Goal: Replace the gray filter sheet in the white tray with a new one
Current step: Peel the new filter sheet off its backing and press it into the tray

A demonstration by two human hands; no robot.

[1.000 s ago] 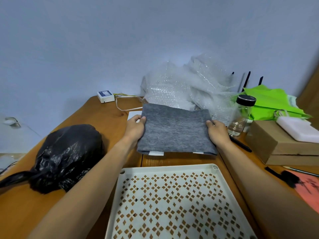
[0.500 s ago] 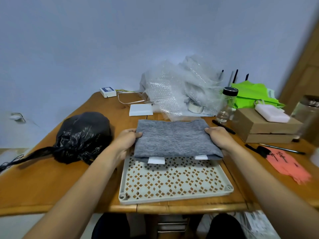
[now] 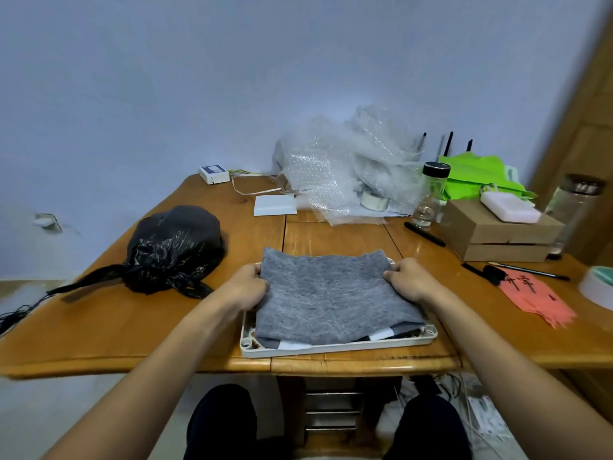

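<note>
A folded gray filter sheet (image 3: 331,300) lies over the white perforated tray (image 3: 338,347) at the table's near edge and covers nearly all of it. White tabs poke out from under the sheet's near edge. My left hand (image 3: 247,287) grips the sheet's left edge. My right hand (image 3: 409,280) grips its right edge. Only the tray's front rim and corners show.
A tied black plastic bag (image 3: 172,249) sits left of the tray. Behind are bubble wrap (image 3: 348,167), a white pad (image 3: 274,205), a glass bottle (image 3: 431,194) and a cardboard box (image 3: 497,234). Pens and pink paper (image 3: 534,298) lie to the right.
Both hands brought the gray sheet from the back of the table toward me and down onto the tray, which it now covers. The camera view pulled back.
</note>
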